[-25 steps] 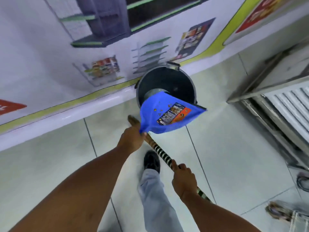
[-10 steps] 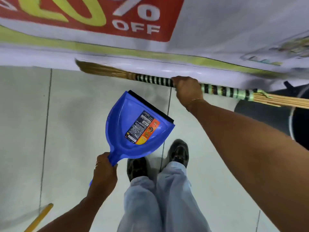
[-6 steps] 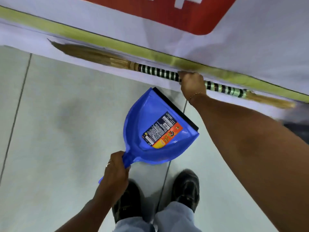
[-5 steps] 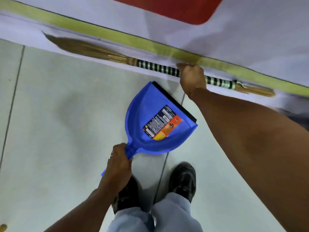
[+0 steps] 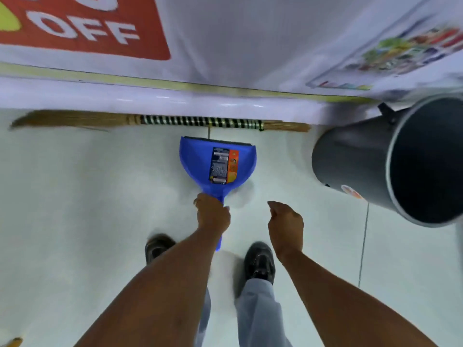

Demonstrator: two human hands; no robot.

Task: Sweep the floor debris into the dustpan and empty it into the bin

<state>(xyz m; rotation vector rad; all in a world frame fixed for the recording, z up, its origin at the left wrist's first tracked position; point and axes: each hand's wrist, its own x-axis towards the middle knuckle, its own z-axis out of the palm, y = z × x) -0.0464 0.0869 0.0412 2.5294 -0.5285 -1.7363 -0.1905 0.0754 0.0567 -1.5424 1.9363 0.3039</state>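
The blue dustpan (image 5: 217,164) with a printed label lies flat on the pale tiled floor, its lip toward the wall. My left hand (image 5: 213,214) is closed around its handle. The straw broom (image 5: 198,120), with a green-and-black banded grip, lies along the base of the wall just beyond the pan, with no hand on it. My right hand (image 5: 285,224) hovers beside the left one, fingers loosely curled, holding nothing. The dark grey bin (image 5: 355,161) stands at the right, its mouth toward me; its inside is dark.
A wall with a printed banner (image 5: 82,28) and a white skirting (image 5: 160,98) runs across the top. My two black shoes (image 5: 259,259) stand on the tiles below the hands. A yellow object (image 5: 13,342) pokes in at the bottom left corner.
My right hand has let go of the broom, which now lies along the wall, and has drawn back. My left hand has lowered the dustpan to the floor. The bin is back in view.
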